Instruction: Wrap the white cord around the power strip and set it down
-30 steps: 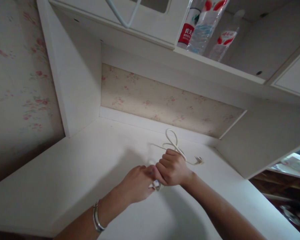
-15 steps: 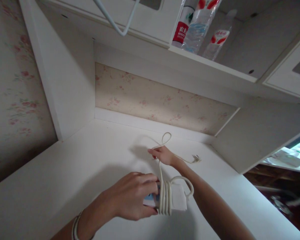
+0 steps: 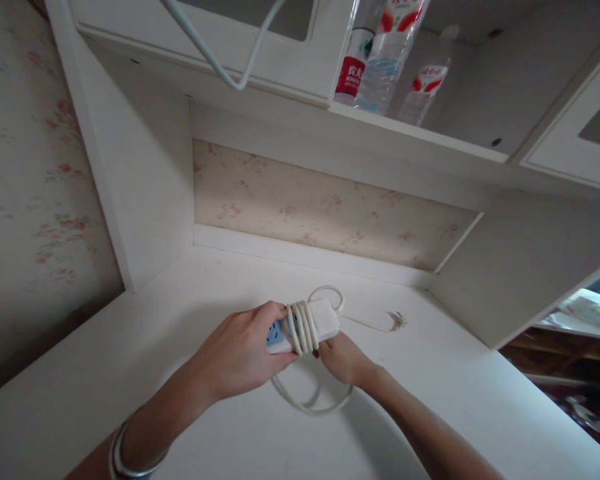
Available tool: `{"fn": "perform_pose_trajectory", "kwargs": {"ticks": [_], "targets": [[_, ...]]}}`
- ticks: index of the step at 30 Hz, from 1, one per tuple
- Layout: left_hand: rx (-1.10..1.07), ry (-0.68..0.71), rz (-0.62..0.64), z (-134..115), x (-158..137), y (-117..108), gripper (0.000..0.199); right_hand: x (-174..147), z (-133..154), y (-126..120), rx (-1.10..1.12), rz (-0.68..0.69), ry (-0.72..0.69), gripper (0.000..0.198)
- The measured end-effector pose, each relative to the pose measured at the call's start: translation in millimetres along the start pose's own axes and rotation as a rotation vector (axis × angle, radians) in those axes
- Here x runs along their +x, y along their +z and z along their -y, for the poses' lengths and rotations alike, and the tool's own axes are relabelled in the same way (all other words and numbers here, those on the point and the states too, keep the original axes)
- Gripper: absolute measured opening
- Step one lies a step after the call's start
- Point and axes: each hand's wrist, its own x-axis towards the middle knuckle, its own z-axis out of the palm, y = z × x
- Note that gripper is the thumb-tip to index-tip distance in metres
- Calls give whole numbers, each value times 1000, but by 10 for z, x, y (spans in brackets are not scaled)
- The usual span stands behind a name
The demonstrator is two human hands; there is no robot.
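My left hand point(image 3: 247, 343) is closed around the left end of a white power strip point(image 3: 325, 319) with a blue socket face. Several turns of its cream cord point(image 3: 304, 328) are wrapped around the strip's middle. Just below the strip's right end, my right hand point(image 3: 341, 357) is closed on the cord; its fingertips are partly hidden behind the strip. A loose loop of cord hangs under both hands, and another small loop rises at the strip's right end. The cord's plug point(image 3: 396, 321) lies on the white desktop to the right.
Above the white desktop point(image 3: 220, 433) is a cabinet shelf point(image 3: 420, 137) holding several plastic bottles point(image 3: 380, 73). A pale blue bent rod or tube point(image 3: 220, 63) hangs at the upper left. White side panels point(image 3: 145, 173) bound the desk.
My left hand has raised the power strip up and away from me. My right hand has come from beyond the strip down to beneath it, drawing the cord into a loop below.
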Motion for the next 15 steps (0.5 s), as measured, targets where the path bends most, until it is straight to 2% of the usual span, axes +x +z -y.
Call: {"fn": "perform_pose_trajectory", "kwargs": {"ticks": [5, 8, 12, 15], "targets": [[111, 27, -93, -47, 101, 133, 32, -227, 101, -69, -336, -160, 108, 33], [207, 52, -163, -16, 173, 216, 29, -290, 57, -104, -360, -233, 140, 28], [303, -31, -211, 9, 274, 292, 28, -365, 20, -161, -323, -296, 161, 15], [388, -111, -220, -36, 334, 326, 24, -417, 121, -217, -360, -335, 69, 8]]}}
